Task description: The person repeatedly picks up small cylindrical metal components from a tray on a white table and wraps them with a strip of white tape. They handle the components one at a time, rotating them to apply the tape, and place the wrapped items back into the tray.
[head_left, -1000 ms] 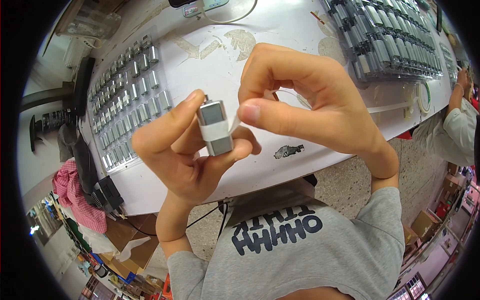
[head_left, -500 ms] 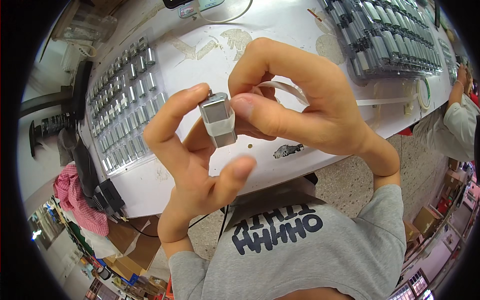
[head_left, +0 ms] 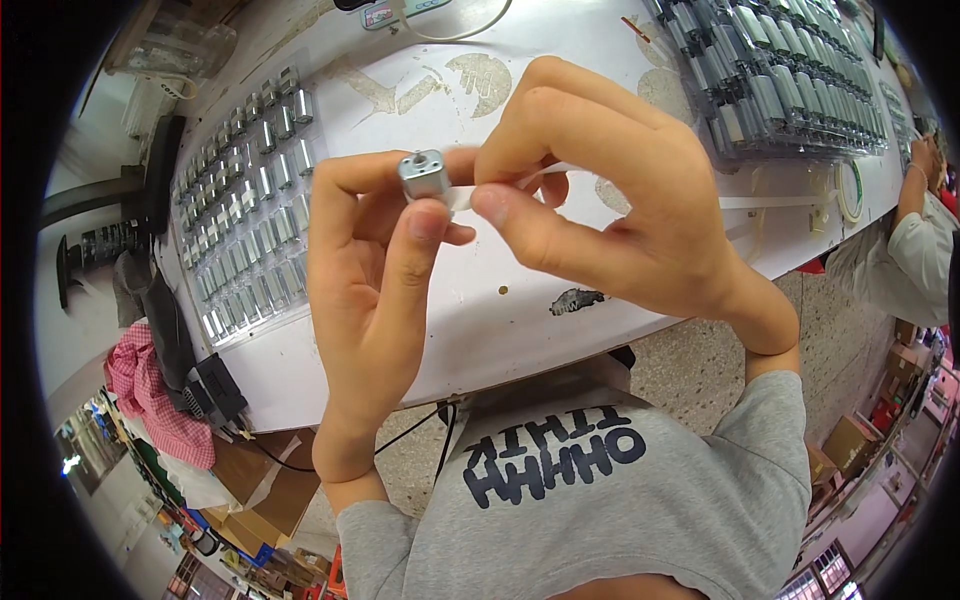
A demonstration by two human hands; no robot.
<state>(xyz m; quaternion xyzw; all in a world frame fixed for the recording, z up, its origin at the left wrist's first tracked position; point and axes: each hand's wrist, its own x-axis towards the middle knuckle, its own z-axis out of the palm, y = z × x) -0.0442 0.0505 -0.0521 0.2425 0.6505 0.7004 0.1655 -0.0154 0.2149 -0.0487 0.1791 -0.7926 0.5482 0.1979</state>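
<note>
A small silver electric motor (head_left: 424, 178) stands nearly upright between the thumb and fingers of my left hand (head_left: 360, 280). Its top end, with a short shaft, faces up. White tape (head_left: 461, 199) runs from the motor's side to my right hand (head_left: 630, 215), whose thumb and forefinger pinch it. My left fingers hide much of the motor's body. Both hands are close together above the white table (head_left: 450, 330).
On the left lies a clear tray (head_left: 250, 320) with rows of silver motors. Stacked trays of motors (head_left: 790, 90) fill the far right. A tape roll (head_left: 850, 188) is near the right edge, where another person's arm (head_left: 912, 195) shows. Far back, a pale cable (head_left: 460, 38) curves.
My left thumb, lifted away before, has closed on the motor. The motor has risen a little and turned more upright. My right hand still pinches the tape.
</note>
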